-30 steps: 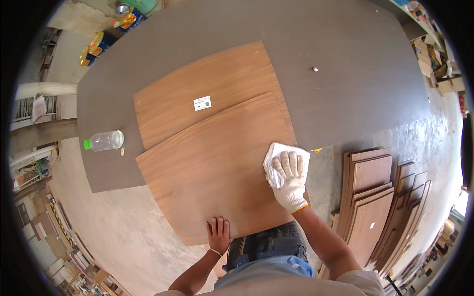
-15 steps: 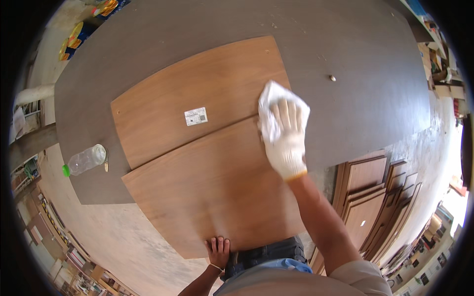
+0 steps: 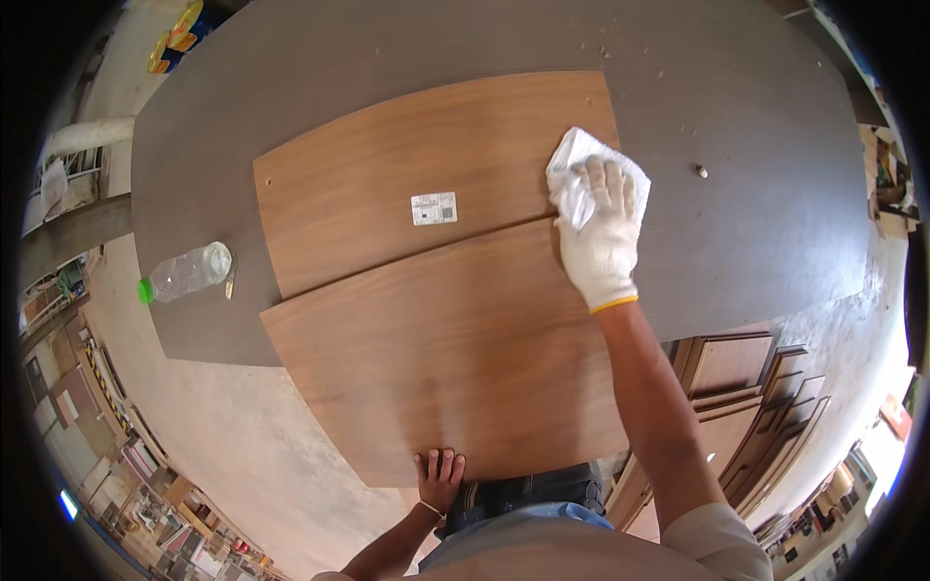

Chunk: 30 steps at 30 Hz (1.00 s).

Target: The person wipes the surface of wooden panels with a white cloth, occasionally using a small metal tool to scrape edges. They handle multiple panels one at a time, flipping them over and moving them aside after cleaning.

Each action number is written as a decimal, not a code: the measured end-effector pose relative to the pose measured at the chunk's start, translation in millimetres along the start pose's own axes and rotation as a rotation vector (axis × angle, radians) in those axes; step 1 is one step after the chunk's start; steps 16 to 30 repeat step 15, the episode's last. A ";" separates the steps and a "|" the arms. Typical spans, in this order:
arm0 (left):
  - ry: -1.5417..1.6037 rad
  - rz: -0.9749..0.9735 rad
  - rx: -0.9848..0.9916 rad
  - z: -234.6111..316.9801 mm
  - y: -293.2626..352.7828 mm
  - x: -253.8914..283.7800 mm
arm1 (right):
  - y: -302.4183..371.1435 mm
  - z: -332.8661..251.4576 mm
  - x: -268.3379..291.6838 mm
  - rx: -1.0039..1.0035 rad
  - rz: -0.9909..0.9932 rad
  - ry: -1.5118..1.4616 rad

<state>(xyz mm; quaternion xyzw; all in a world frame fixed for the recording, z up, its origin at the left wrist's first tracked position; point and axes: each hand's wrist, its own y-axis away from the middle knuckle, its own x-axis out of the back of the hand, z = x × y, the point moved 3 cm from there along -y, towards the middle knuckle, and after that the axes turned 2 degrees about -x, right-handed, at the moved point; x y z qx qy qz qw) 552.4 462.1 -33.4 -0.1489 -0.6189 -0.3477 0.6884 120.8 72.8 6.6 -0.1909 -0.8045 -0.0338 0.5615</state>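
Two brown wood-grain panels lie on a grey tabletop, the far panel (image 3: 358,174) and the near panel (image 3: 436,339), with a dark seam between them. My right hand (image 3: 601,237), in a white knit glove with a yellow cuff edge, presses a crumpled white cloth (image 3: 576,150) over the right end of the seam. The cloth bunches under and beside its fingers. Bare, my left hand (image 3: 441,479) rests at the near panel's front edge, fingers apart on its upper face; its thumb is not clearly seen. A white printed label (image 3: 433,208) sticks to the far panel.
A clear plastic bottle with a green cap (image 3: 189,273) lies at the left of the grey tabletop (image 3: 746,242), beside a small slim object (image 3: 231,279). Small crumbs and a pebble-like bit (image 3: 701,171) lie right. Stacked brown boards (image 3: 731,363) stand on the floor at right.
The whole view has shifted, so the panels appear farther right and slightly higher. My gloved hand stays near the seam's right end, with the cloth's folds changed. My left hand remains at the front edge.
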 end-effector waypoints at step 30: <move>-0.134 0.122 -0.004 1.9 -24.1 4.9 | 51.2 -68.0 -75.4 0.322 -0.793 0.087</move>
